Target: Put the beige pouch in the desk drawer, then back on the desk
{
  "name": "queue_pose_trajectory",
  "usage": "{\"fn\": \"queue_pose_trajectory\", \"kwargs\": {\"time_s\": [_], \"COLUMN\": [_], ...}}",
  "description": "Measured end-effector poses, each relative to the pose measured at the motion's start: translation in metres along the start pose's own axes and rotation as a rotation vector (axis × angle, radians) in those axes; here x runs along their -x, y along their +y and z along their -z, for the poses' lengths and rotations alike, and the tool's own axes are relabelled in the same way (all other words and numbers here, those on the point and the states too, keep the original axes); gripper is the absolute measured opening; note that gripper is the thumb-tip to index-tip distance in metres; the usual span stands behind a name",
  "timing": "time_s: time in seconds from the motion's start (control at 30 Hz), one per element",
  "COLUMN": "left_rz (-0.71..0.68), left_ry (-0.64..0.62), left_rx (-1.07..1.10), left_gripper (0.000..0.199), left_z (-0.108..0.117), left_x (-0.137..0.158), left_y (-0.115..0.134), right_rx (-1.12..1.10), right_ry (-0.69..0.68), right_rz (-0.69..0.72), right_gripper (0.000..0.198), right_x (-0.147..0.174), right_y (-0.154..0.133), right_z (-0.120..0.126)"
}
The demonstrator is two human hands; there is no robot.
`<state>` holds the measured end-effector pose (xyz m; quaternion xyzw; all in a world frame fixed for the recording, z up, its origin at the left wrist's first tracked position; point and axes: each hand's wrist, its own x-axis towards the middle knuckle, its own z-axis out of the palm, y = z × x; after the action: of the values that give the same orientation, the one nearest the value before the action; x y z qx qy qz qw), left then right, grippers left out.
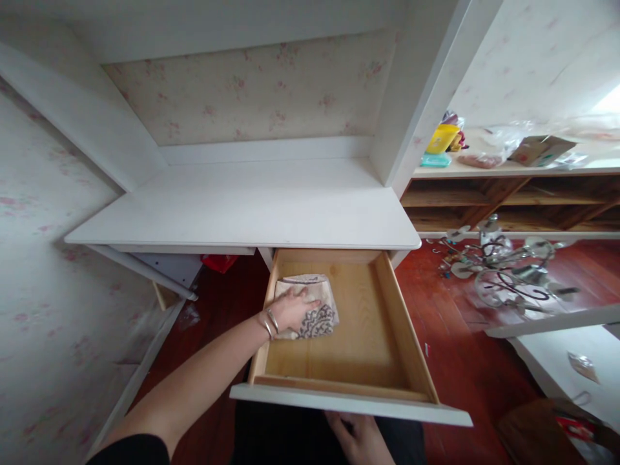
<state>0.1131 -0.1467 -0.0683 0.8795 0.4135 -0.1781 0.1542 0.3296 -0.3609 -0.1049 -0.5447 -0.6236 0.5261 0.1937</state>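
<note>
A folded cloth (317, 323), cream with a dark grey swirl pattern, lies in the left part of a pulled-out wooden drawer (368, 323). On top of it rests my left hand (292, 310), palm down with fingers spread, two metal bangles on the wrist. The fingers press on the cloth rather than wrap round it. My right hand (356, 436) is below the drawer's white front (353, 405), close to its lower edge. That front hides part of the right hand's fingers, so its grip cannot be made out.
The drawer hangs under a white desk (271, 200) with an upright side panel. A chandelier (513, 265) lies on the red wooden floor at right. Behind it, a low shelf (513, 169) bears a yellow container (442, 137), plastic bags and a cardboard box (540, 150).
</note>
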Motion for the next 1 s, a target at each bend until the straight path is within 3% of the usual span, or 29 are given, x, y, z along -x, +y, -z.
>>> {"fn": "queue_pose_trajectory", "kwargs": {"time_s": [0.27,0.37,0.5,0.63,0.77,0.9,1.0], "left_rz": [0.078,0.092,0.029,0.047,0.029,0.036,0.128], "left_ry": [-0.014,0.012,0.074,-0.035,-0.016,0.004,0.076], "left_rx": [0.074,0.096,0.072,0.053,0.028,0.007,-0.046], "left_gripper": [0.098,0.094,0.093,0.103,0.112,0.100,0.070], "left_z": [0.023,0.027,0.027,0.027,0.026,0.014,0.004], "left_x": [-0.072,-0.093,-0.108,-0.109,-0.096,-0.076,-0.059], "left_y": [0.002,0.026,0.078,0.120,0.131,0.128,0.123], "right_rx": [0.029,0.024,0.033,0.053,0.062,0.050,0.035], "right_ry": [0.020,0.023,-0.007,0.006,0.006,-0.011,0.016], "right_rz": [0.007,0.016,0.022,0.015,0.027,0.036,0.041], "right_gripper": [0.065,0.064,0.061,0.062,0.062,0.062,0.065], "right_x": [0.000,0.000,-0.001,-0.002,-0.002,-0.001,-0.002], "right_y": [0.000,0.002,0.006,0.008,0.008,0.005,0.003], "right_z": [-0.002,-0.002,-0.002,-0.004,-0.003,-0.001,0.000]}}
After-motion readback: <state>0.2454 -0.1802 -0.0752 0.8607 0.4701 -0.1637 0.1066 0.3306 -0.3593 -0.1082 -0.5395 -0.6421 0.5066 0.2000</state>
